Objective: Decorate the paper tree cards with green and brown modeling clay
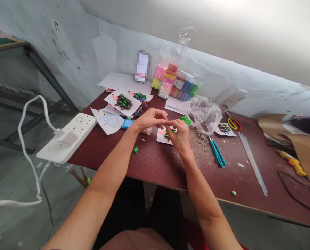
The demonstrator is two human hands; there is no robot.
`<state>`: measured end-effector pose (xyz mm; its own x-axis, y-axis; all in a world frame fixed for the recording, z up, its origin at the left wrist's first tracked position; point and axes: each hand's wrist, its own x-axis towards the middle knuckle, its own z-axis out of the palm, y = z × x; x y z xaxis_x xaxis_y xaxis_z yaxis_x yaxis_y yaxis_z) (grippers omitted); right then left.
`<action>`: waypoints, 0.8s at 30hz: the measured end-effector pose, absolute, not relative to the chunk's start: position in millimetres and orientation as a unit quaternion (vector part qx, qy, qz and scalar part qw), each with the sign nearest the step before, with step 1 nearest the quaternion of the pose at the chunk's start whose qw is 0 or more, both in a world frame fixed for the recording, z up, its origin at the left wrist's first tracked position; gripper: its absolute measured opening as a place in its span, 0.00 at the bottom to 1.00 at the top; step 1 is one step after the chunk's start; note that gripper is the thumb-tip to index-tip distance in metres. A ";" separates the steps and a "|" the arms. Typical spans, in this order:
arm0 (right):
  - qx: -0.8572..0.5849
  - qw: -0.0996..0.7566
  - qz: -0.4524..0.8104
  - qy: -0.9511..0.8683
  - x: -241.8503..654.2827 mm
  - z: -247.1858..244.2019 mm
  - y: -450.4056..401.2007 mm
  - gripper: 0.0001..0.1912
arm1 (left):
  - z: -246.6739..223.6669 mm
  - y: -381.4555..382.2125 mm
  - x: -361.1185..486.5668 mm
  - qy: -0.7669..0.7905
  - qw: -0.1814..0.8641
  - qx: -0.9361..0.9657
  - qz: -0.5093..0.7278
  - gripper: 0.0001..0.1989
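My left hand [152,119] and my right hand [179,133] meet above the middle of the table, fingertips pinched together. Whatever lies between the fingertips is too small to make out. Partly hidden under my right hand is a white card [161,138] bearing a hedgehog figure with a pink face and green bits. Just behind my right hand sits a lump of green clay [185,120]. To the left lie two finished-looking hedgehog cards [130,113] with dark spiky bodies and green dots, and a drawn blue hedgehog [110,119] on paper. A small green piece [136,149] rests nearer the front edge.
Coloured clay packs [179,88] and a blurred phone [142,66] stand by the wall. A clear bag [203,113], teal cutter [217,152], scissors [234,124], glue sticks [252,163] and yellow glue gun [292,162] lie right. A power strip [66,139] is left.
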<state>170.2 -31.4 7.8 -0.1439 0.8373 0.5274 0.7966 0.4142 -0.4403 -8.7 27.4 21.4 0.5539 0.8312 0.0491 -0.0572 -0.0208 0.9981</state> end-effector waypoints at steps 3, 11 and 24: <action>-0.546 0.372 0.029 -0.750 168.4 7.6 -32.3 0.10 | 21.5 27.2 -8.3 0.308 0.626 0.630 0.342 0.03; -0.557 0.396 0.066 -0.727 167.8 7.1 -32.5 0.07 | 22.6 24.9 -4.4 0.329 0.593 0.636 0.368 0.03; -0.562 0.429 0.074 -0.704 160.9 10.7 -36.7 0.07 | 19.2 24.4 1.7 0.304 0.584 0.645 0.388 0.03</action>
<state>160.9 -36.7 10.7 -0.0010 0.8535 0.5212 0.7271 0.3584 -0.5855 1.7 24.4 19.2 0.5131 0.8460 0.1451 -0.0609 -0.1328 0.9893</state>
